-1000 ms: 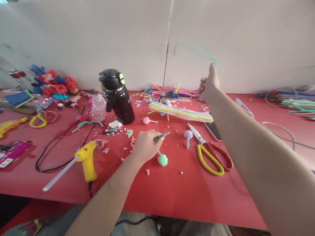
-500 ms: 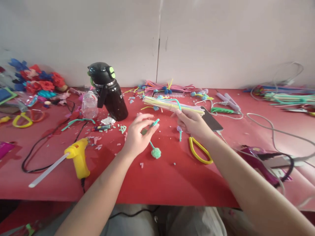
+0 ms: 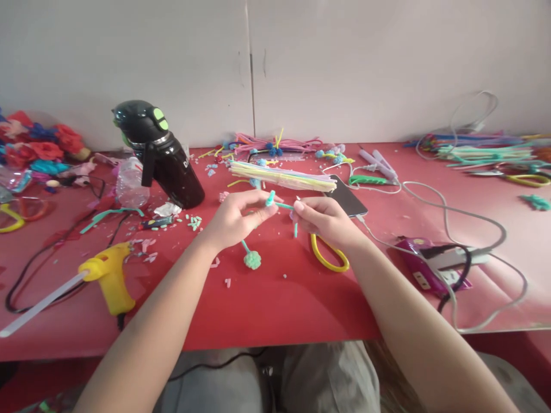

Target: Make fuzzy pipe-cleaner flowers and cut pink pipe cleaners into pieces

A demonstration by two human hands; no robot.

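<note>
Head view: a person's left hand (image 3: 235, 219) and right hand (image 3: 325, 219) meet above a red table (image 3: 301, 304), both pinching one teal pipe cleaner (image 3: 280, 205) held in the air between them, near a bundle of pale pipe cleaners (image 3: 282, 175); the left thumb and forefinger are pressed together on its curled end, the right fingertips closed on the straight run, a short teal tail hanging below that hand; the piece looks thin, fuzzy and bendable, with only a small knot or curl formed at the left end, so the shaping appears barely begun and most of the length is unworked; one finished green pom-pom stem (image 3: 251, 258) lies on the table just below the left hand, suggesting what the piece in hand may become; yellow-handled scissors (image 3: 328, 261) lie partly under the right wrist, beside a dark phone (image 3: 346, 198) with a white cable (image 3: 451, 215); a yellow glue gun (image 3: 107, 275) rests at the left, a black flask (image 3: 161, 158) stands behind a clear bottle (image 3: 130, 184), and paper flowers (image 3: 38, 146) are piled against the wall; small snipped bits scatter the surface
</note>
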